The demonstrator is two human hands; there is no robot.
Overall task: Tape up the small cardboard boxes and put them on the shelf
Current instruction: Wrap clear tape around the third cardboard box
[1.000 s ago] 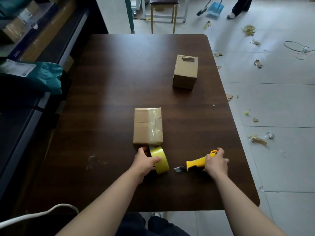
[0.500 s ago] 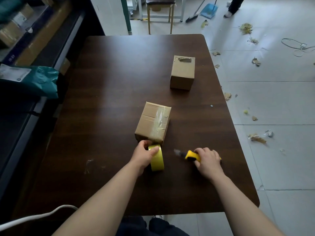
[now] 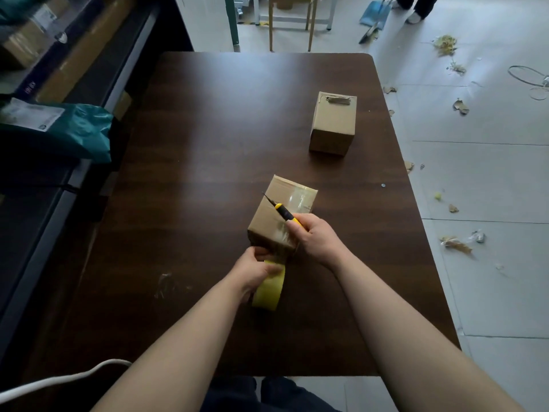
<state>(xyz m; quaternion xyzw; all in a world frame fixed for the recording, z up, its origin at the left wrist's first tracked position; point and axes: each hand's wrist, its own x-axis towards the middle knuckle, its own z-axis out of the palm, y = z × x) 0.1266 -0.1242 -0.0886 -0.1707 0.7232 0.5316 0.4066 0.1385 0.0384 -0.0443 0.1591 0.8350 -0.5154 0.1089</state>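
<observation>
Near box [image 3: 264, 224] is set at an angle on the table [image 3: 208, 144], near the middle. Clear tape is seen across its top and down the near face. Tape roll [image 3: 269, 289] is held on edge just beside the box's near bottom edge, with the left hand [image 3: 255, 270] curled round it. Utility knife [image 3: 283, 212] is gripped in the right hand [image 3: 315, 236], blade out, above the box top and pointed away-left. The tape span between roll and box can't be made out.

Step judged: tape to be cut from the roll. Span to be kept taut by the roll hand, blade brought close to the box, cut made away from the left fingers, cardboard not scored, loose end pressed flat.

Second box [image 3: 332, 123] stands well apart, far right, judged not yet taped. Shelf [image 3: 74, 69] runs along the left, with a teal bag [image 3: 68, 126] on it.
</observation>
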